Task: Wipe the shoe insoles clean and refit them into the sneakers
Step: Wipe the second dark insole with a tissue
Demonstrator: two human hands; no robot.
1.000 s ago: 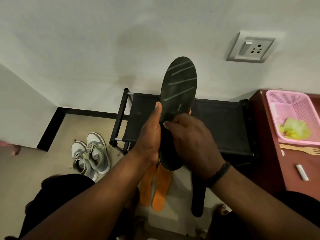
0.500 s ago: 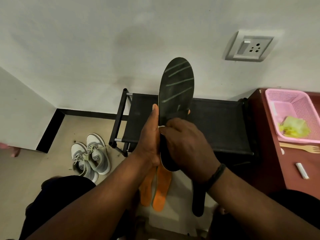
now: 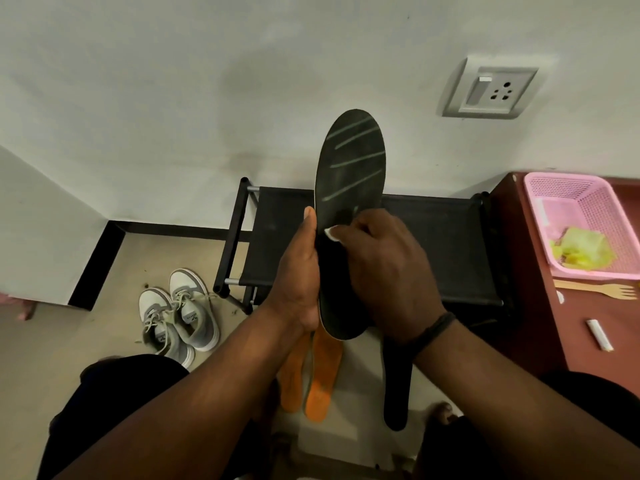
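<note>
Both hands on black insole (image 3: 351,174): L fingers (image 3: 309,220) grip edge, R fingers (image 3: 349,233) pinch white wipe (image 3: 331,234) against it.

Insole (image 3: 349,174), held upright at centre: black, with pale grey diagonal stripes across the forefoot and a thin white edge.
Wipe (image 3: 331,233): white, a small scrap showing.
Wristband (image 3: 434,332): black.
Sneakers (image 3: 178,313), at 8 o'clock: grey and white, pale laces.
Two insoles (image 3: 317,375) on the floor at 6 o'clock: orange.
Further insole (image 3: 396,393), at 5 o'clock: black.
Rack (image 3: 433,244): black fabric, black frame, silver rods.
Basket (image 3: 585,216), at 3 o'clock: pink mesh, yellow-green contents.
Cabinet (image 3: 540,306): dark reddish brown.
Fork (image 3: 602,289): light wood.
Wall socket (image 3: 490,88), at 1 o'clock: grey-white.
Floor (image 3: 62,344): beige; skirting black.
</note>
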